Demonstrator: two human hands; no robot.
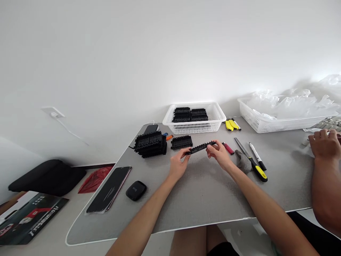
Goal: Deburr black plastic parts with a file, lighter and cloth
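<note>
I hold a black plastic panel with toothed edges (199,147) over the table, tilted with its right end higher. My left hand (179,164) pinches its left end, and my right hand (220,155) grips the right end between thumb and fingers. Just behind it lies a similar black panel (181,142), flat on the table. To the left rises a stack of the same panels (149,143). More black panels (190,115) sit in a white plastic basket (196,127) at the back.
Right of my hands lie a red lighter (228,148), a file with yellow-black handle (259,172), a marker (257,156) and grey cloth (243,161). A phone (109,190) and black case (136,190) lie left. A co-worker's hand (324,144) is near a bag-filled basket (279,126).
</note>
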